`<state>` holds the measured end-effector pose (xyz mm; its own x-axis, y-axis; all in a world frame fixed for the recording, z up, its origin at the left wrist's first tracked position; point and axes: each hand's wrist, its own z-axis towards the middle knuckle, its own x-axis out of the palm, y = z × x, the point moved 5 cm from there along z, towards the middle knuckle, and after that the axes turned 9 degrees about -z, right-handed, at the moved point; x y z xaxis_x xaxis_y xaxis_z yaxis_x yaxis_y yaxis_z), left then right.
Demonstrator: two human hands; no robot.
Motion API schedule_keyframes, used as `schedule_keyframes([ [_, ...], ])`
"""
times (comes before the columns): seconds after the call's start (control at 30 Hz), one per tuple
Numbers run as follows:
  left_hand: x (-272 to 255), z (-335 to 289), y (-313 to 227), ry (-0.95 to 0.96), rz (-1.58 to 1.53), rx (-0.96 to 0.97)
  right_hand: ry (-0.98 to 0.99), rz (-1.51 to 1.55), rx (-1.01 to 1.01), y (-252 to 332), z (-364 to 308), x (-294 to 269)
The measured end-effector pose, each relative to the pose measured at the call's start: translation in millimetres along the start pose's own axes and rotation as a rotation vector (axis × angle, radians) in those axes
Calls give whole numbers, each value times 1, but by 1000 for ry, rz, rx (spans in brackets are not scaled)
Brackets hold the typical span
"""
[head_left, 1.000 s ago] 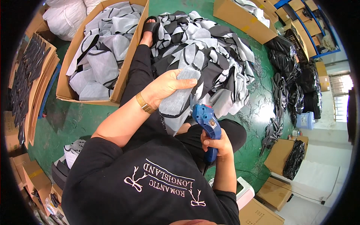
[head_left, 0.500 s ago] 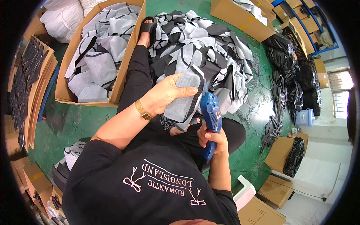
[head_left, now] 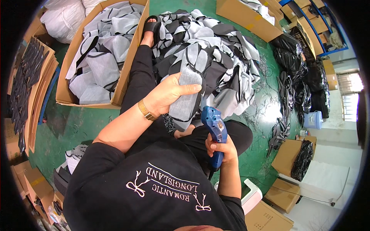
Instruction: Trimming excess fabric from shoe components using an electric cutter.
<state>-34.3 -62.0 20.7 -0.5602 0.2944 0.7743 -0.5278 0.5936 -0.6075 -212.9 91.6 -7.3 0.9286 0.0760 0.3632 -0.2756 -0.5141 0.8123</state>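
A folded grey fabric piece with black edging is gripped in my left hand, thumb lying on top and the fingers underneath. My right hand is wrapped round the handle of a blue hand-held power cutter. The cutter's narrow, blurred tip points away from me, close to the black edge on the fabric's right side. Whether the tip touches that edge I cannot tell. Beyond both hands a large heap of grey and black fabric pieces covers the floor.
A cardboard box full of similar grey pieces stands left of my outstretched leg. Another box sits at the far right. Black plastic bags and a pale blue bucket line the right side. Thread scraps litter the green floor.
The cutter has come back toward me and a little left, its tip now lower along the fabric's right edge. My left hand and the fabric have shifted only slightly.
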Motion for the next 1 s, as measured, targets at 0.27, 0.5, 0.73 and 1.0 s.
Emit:
schedule_keyframes([
  [0.27, 6, -3, 10, 12, -88, -17, 6, 55, 10, -4, 4, 1],
  [0.5, 12, -4, 19, 61, -92, -50, 77, 235, -39, -9, 14, 9],
  [0.73, 12, -1, 19, 33, -94, -2, -96, 161, -148, 14, 18, -3],
  [1.0, 1, 5, 17, -29, -63, 85, -311, -147, -239, 32, -1, -20],
])
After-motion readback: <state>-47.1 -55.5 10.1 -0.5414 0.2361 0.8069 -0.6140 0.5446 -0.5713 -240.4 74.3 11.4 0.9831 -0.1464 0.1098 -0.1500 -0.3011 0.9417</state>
